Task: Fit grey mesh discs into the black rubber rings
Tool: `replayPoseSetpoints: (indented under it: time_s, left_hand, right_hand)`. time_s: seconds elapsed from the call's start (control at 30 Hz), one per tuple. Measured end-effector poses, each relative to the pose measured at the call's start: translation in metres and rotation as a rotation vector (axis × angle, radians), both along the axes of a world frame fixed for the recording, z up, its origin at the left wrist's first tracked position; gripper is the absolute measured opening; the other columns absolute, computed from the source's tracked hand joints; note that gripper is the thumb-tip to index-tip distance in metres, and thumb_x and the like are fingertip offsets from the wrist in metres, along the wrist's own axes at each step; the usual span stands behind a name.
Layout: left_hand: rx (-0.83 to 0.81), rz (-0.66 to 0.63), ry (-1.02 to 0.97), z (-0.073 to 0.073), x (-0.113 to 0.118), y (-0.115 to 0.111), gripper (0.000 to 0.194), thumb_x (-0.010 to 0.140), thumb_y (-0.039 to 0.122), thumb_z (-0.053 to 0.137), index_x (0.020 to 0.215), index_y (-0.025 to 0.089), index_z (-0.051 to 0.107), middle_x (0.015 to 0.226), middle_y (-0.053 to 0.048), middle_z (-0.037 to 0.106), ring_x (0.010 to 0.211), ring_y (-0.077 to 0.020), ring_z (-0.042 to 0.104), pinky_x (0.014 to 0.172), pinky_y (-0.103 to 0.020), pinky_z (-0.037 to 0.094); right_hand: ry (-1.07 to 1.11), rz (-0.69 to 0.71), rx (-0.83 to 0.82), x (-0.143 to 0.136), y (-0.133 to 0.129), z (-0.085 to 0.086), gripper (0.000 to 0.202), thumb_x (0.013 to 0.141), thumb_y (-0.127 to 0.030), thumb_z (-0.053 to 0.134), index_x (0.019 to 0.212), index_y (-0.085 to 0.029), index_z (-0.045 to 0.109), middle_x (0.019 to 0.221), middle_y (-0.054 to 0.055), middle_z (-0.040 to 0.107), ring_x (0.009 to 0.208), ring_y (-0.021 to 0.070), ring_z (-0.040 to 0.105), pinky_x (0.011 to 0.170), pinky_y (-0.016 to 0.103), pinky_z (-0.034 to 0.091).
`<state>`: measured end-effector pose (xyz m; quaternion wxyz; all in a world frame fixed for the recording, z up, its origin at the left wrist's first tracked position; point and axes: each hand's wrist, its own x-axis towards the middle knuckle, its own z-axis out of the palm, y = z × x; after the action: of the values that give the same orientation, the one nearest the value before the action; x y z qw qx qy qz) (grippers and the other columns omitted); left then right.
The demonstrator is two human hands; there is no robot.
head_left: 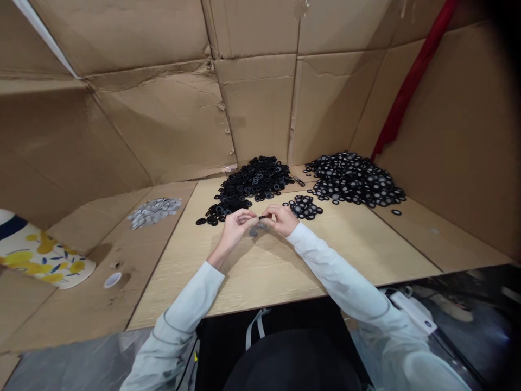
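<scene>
Over the pale board, my left hand [235,229] and my right hand [282,219] meet with fingertips pinched together. A small black ring [262,218] shows between them, partly covered by the fingers. Whether a grey disc sits in that ring is too small to tell. Just under my fingertips lie a few grey discs [254,232] on the board. Behind my left hand rises a large heap of plain black rings [256,179]. Beyond my right hand is a small pile of black rings with grey centres [305,207].
A bigger heap of grey-centred rings [354,179] stands at the back right. Grey discs [154,212] are piled on the left. Small metal snips [299,181] lie between the heaps. A patterned container [49,255] and a white roll [113,280] are at far left. Cardboard walls [256,108] enclose the table.
</scene>
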<state>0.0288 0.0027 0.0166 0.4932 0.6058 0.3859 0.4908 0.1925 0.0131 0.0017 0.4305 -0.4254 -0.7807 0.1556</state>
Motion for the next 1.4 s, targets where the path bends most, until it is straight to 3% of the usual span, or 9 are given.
replayPoseSetpoints:
  time_s: [0.23,0.37,0.53,0.7,0.93,1.07,1.27,1.33,1.4]
  left_hand:
    - [-0.152,0.060,-0.345,-0.010,0.007,-0.001,0.028,0.057,0.021,0.072,0.079,0.018,0.054,0.074,0.001,0.063,0.075,-0.0130,0.063,0.077,-0.030,0.049]
    - [-0.111,0.065,-0.289,-0.016,0.011,-0.001,0.031,0.057,0.020,0.072,0.084,0.018,0.058,0.078,-0.001,0.064,0.076,-0.0141,0.063,0.079,-0.032,0.049]
    - [-0.009,0.060,-0.153,-0.016,0.008,0.000,0.030,0.057,0.021,0.073,0.086,0.017,0.065,0.093,-0.009,0.067,0.088,-0.0193,0.062,0.082,-0.034,0.048]
    - [-0.043,0.090,-0.120,-0.013,0.006,0.000,0.024,0.057,0.024,0.073,0.078,0.015,0.067,0.081,-0.008,0.068,0.075,-0.0181,0.064,0.074,-0.034,0.050]
    - [-0.170,0.067,-0.263,-0.015,0.009,-0.004,0.025,0.057,0.025,0.073,0.077,0.013,0.064,0.077,-0.007,0.068,0.072,-0.0166,0.064,0.074,-0.033,0.050]
    - [-0.032,0.105,-0.097,-0.020,0.010,-0.006,0.023,0.060,0.027,0.071,0.079,0.013,0.065,0.081,-0.009,0.069,0.077,-0.0194,0.064,0.077,-0.034,0.049]
    - [0.084,0.025,0.128,-0.029,0.012,-0.003,0.035,0.073,0.024,0.057,0.106,0.014,0.060,0.116,-0.013,0.059,0.104,-0.0219,0.056,0.089,-0.035,0.043]
    - [0.104,0.103,0.285,-0.030,0.004,0.005,0.037,0.074,0.019,0.054,0.110,0.015,0.057,0.119,-0.013,0.057,0.106,-0.0222,0.055,0.088,-0.035,0.043]
    - [0.150,0.262,0.538,-0.030,-0.011,0.016,0.031,0.074,0.012,0.048,0.102,0.015,0.062,0.109,-0.012,0.063,0.099,-0.0226,0.058,0.086,-0.035,0.043]
  right_hand:
    - [0.296,0.046,-0.147,-0.010,0.003,-0.010,0.021,0.069,-0.035,0.061,0.076,-0.016,0.065,0.075,0.003,0.063,0.066,0.0130,0.055,0.054,0.022,0.041]
    - [0.337,-0.033,-0.146,-0.012,0.002,-0.012,0.023,0.073,-0.037,0.056,0.073,-0.016,0.065,0.072,0.003,0.063,0.065,0.0135,0.055,0.055,0.023,0.042]
    - [0.195,-0.090,-0.094,-0.009,0.000,-0.008,0.019,0.072,-0.034,0.056,0.068,-0.016,0.064,0.066,0.003,0.061,0.060,0.0128,0.052,0.055,0.024,0.040]
    - [0.139,-0.063,-0.072,-0.010,-0.002,-0.008,0.017,0.073,-0.029,0.055,0.067,-0.016,0.063,0.066,0.002,0.058,0.058,0.0117,0.050,0.054,0.023,0.039]
    - [0.178,0.043,-0.111,-0.008,0.000,-0.010,0.016,0.073,-0.029,0.057,0.070,-0.016,0.064,0.069,0.002,0.060,0.061,0.0112,0.051,0.055,0.022,0.039]
    - [0.193,-0.073,-0.156,-0.009,0.005,-0.017,0.013,0.071,-0.025,0.056,0.069,-0.015,0.064,0.065,0.001,0.060,0.059,0.0113,0.051,0.055,0.022,0.039]
    - [0.101,-0.246,-0.199,-0.003,0.014,-0.020,0.014,0.072,-0.026,0.055,0.069,-0.015,0.064,0.065,0.002,0.063,0.060,0.0121,0.054,0.059,0.022,0.041]
    - [-0.003,-0.356,-0.192,0.009,0.018,-0.017,0.014,0.073,-0.026,0.055,0.072,-0.016,0.064,0.070,0.003,0.065,0.065,0.0136,0.056,0.064,0.024,0.042]
    - [-0.103,-0.522,-0.210,0.024,0.023,-0.012,0.014,0.074,-0.024,0.053,0.076,-0.017,0.065,0.078,0.006,0.066,0.071,0.0158,0.057,0.068,0.026,0.042]
